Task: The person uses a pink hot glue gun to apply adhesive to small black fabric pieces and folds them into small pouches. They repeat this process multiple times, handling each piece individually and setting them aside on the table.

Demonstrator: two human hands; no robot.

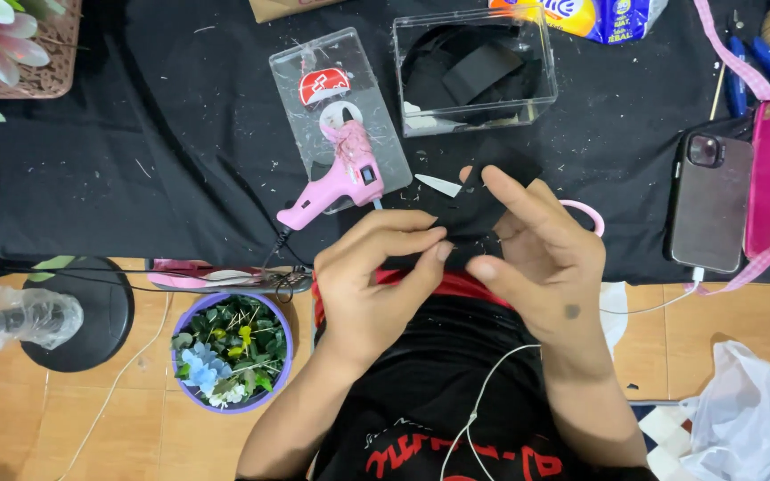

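Both my hands, left point(369, 283) and right point(541, 249), fingers pinching black foam piece point(479, 207); pink glue gun point(336, 178) idle just left of fingers, gluing seemingly not begun.

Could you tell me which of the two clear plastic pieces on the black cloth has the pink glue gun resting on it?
The flat clear lid on the left; the pink glue gun lies on it, while the deeper clear box holds black pieces.

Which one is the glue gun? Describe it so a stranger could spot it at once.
Start at the black cloth covering the table. Left of the clear plastic box lies a flat clear lid, and the glue gun rests across its lower end, just above the left hand. It is the only pink pistol-shaped tool, trailing a black cord.
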